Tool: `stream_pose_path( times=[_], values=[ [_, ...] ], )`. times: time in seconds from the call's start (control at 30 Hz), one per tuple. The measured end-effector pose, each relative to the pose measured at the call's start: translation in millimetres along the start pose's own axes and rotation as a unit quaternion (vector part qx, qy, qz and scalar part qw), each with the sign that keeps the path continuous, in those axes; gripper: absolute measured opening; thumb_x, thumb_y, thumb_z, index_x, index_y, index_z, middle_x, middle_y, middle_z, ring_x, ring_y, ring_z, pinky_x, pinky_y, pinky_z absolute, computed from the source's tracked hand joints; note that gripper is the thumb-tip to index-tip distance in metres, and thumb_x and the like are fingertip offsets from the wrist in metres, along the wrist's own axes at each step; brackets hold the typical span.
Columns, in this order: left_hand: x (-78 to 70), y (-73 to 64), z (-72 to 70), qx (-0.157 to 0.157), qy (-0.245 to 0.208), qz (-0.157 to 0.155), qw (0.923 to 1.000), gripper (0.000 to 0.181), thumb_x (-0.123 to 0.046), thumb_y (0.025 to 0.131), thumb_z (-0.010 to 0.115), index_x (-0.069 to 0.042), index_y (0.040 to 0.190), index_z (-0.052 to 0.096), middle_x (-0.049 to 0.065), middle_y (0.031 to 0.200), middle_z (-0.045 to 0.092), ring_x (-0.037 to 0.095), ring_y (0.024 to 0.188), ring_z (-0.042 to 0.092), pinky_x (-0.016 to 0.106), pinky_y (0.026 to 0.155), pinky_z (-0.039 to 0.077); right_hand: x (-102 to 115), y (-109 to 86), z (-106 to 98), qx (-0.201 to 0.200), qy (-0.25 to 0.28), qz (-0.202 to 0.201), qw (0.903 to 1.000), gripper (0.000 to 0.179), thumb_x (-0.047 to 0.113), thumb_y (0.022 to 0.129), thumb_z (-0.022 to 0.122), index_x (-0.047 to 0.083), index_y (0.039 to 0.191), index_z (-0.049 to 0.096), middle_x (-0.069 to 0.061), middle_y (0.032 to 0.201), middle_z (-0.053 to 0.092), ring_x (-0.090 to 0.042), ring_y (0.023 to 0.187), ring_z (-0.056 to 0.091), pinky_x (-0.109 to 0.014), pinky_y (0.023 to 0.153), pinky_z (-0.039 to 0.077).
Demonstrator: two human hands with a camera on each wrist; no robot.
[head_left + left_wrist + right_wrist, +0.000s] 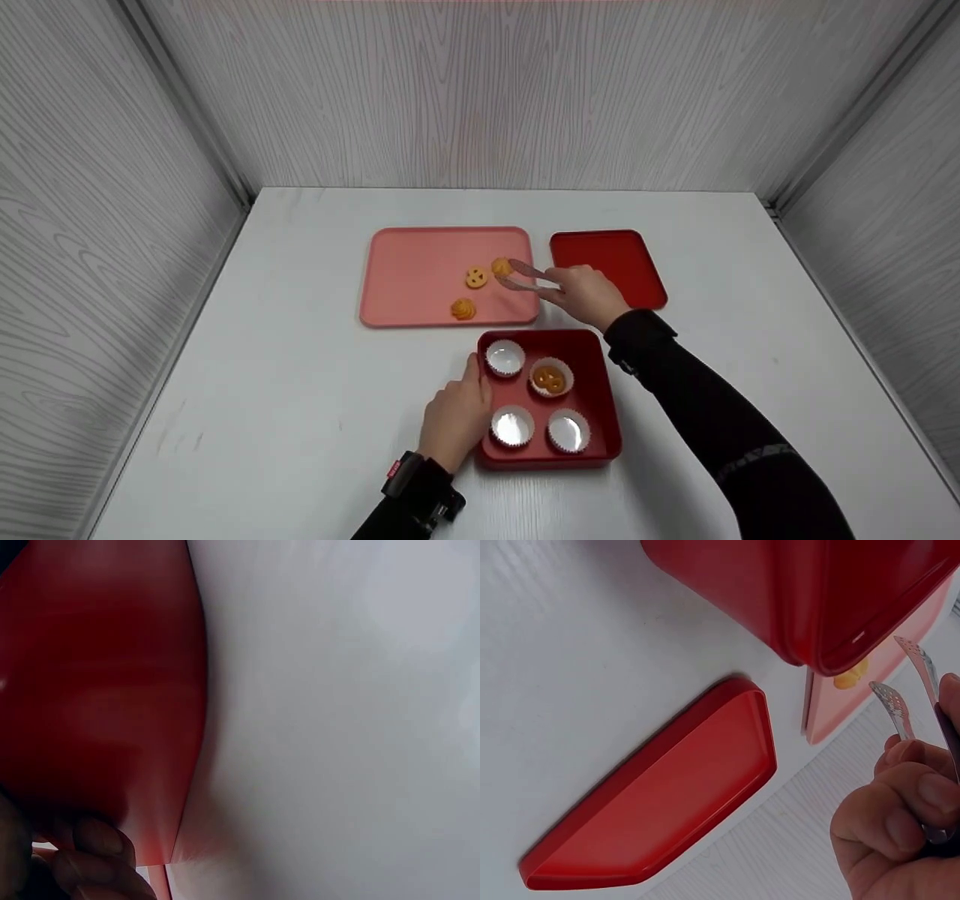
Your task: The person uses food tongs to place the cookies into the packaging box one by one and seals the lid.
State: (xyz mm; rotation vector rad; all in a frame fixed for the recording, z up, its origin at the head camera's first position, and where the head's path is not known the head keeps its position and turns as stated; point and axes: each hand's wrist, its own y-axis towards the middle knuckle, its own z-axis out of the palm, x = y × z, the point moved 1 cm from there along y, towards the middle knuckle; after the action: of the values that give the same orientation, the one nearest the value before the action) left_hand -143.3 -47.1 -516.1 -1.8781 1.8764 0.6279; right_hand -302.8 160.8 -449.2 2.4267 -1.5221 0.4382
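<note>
My right hand (589, 296) holds silver tongs (529, 271) over the right end of the pink tray (412, 255). The tongs' tips stand apart at a round golden cookie (502, 267); whether they grip it I cannot tell. A cookie with holes (476, 277) and a swirled cookie (463, 308) lie nearby on the tray. My left hand (456, 412) holds the left wall of a deep red box (611, 420), its curled fingers (97, 836) against that wall in the left wrist view. Inside stand white paper cups (512, 426); one contains a pretzel-shaped cookie (550, 379).
A smaller red tray (600, 259) lies right of the pink one, partly behind my right hand. Grey wood-grain panels (480, 97) enclose the white table (300, 420) at the back and both sides.
</note>
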Motion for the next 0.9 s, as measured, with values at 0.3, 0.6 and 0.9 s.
stream_pose_path(
  times=[0.3, 0.6, 0.9],
  values=[
    [0.2, 1.2, -0.3, 0.003, -0.002, -0.006, 1.0000, 0.050, -0.028, 0.107, 0.048, -0.001, 0.149, 0.049, 0.026, 0.090, 0.072, 0.044, 0.074, 0.070, 0.056, 0.062, 0.054, -1.2, 21.1, 6.9, 0.007, -0.006, 0.010, 0.9999, 0.032, 0.030, 0.100, 0.068, 0.007, 0.121, 0.073, -0.015, 0.099, 0.074, -0.026, 0.076, 0.063, -0.038, 0.067, 0.049],
    [1.2, 1.5, 0.6, 0.007, -0.002, -0.010, 0.9999, 0.051, -0.030, 0.107, 0.046, -0.002, 0.150, 0.049, 0.026, 0.093, 0.072, 0.044, 0.076, 0.071, 0.057, 0.065, 0.054, -0.9, 35.7, 13.9, 0.025, 0.000, 0.033, 0.9991, 0.033, 0.032, 0.101, 0.065, 0.007, 0.121, 0.072, -0.016, 0.104, 0.074, -0.028, 0.087, 0.071, -0.040, 0.075, 0.054],
    [1.8, 0.0, 1.5, -0.008, 0.001, 0.006, 0.9999, 0.049, -0.027, 0.107, 0.049, 0.000, 0.147, 0.051, 0.026, 0.084, 0.071, 0.042, 0.068, 0.069, 0.055, 0.058, 0.053, 5.6, 41.5, 14.2, 0.036, -0.052, 0.045, 0.9970, 0.039, 0.034, 0.102, 0.064, 0.006, 0.128, 0.070, -0.021, 0.103, 0.072, -0.035, 0.089, 0.071, -0.045, 0.075, 0.055]
  ],
)
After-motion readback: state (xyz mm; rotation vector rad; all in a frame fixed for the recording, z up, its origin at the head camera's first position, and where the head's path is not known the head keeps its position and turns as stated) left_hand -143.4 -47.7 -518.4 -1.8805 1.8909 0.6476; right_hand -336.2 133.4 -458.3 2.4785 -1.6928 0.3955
